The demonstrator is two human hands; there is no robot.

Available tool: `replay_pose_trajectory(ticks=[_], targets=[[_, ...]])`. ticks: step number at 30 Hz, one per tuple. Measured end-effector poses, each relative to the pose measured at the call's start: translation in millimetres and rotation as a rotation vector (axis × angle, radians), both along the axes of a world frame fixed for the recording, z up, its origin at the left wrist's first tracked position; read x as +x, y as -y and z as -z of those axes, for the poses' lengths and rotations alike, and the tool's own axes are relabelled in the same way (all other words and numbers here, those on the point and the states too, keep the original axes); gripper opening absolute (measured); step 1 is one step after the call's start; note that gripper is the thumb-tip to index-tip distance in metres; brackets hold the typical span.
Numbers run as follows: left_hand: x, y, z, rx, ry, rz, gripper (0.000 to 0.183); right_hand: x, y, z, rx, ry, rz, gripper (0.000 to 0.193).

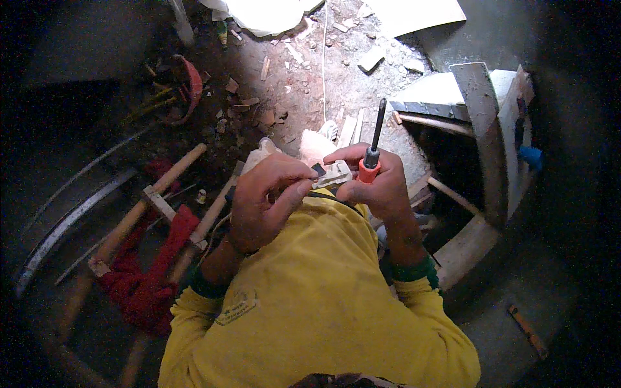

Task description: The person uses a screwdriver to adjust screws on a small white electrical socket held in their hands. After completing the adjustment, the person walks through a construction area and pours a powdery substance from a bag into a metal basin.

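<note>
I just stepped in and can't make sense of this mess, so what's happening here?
A person in a yellow shirt holds a small whitish part up in front of the chest. The left hand pinches it from the left, while the right hand steadies it and grips a screwdriver with an orange handle, its shaft pointing up and away. A wooden ladder draped with red cloth lies on the floor to the left, and rubble is scattered ahead.
</note>
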State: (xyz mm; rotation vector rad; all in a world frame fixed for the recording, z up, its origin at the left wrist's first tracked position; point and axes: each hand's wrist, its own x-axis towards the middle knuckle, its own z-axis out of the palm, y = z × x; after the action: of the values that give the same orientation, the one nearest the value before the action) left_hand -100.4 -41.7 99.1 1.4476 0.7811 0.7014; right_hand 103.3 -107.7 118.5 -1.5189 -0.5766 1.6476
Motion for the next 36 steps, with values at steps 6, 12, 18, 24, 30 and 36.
replay_pose_trajectory(ticks=[6, 12, 18, 24, 30, 36], targets=[[3.7, -3.4, -9.1, 0.147, -0.074, 0.106, 0.020, 11.3, 11.2, 14.6, 0.432, 0.272, -0.159, 0.047], [11.0, 6.3, -24.2, 0.178, -0.179, 0.184, 0.028, 23.5, 22.0, 16.0, 0.343, 0.196, -0.224, 0.050], [8.5, 7.9, -31.8, 0.341, -0.228, 0.236, 0.031, 20.4, 30.2, 12.7, 0.178, 0.107, -0.240, 0.052], [3.1, 11.6, -36.0, 0.380, -0.254, 0.239, 0.033, 12.8, 36.1, 16.4, 0.219, 0.111, -0.196, 0.050], [-0.6, 14.4, -32.5, 0.376, -0.216, 0.188, 0.032, 8.8, 32.7, 12.1, 0.169, 0.088, -0.275, 0.048], [-10.6, 26.6, -32.1, 0.164, -0.252, 0.139, 0.024, 12.7, 26.3, 22.5, 0.440, 0.088, -0.224, 0.040]])
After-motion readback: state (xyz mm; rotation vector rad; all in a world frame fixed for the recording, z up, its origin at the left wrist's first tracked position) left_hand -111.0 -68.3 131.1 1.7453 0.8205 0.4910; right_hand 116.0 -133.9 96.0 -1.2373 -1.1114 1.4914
